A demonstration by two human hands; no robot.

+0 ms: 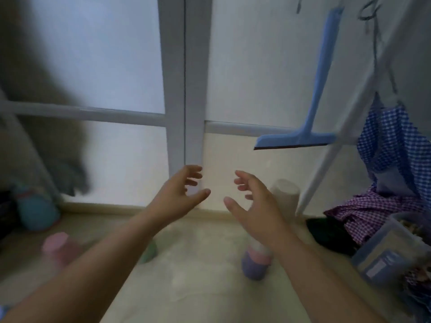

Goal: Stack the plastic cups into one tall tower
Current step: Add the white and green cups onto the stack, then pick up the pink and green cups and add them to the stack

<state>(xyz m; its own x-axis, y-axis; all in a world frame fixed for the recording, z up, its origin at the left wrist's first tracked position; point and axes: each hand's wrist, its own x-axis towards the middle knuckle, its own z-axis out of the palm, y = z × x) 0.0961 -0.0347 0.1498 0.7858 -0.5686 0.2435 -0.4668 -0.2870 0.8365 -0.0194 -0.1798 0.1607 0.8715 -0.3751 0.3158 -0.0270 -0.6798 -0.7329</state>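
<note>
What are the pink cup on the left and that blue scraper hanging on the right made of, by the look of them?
The pink cup looks like matte, opaque plastic: flat pastel colour, no glint, though it is blurred. The blue scraper seems moulded plastic, smooth and evenly coloured, with a dark strip along its blade edge, probably rubber.

Two bare forearms, no sleeves, left grip (180, 194), right grip (253, 206), no rings
</note>
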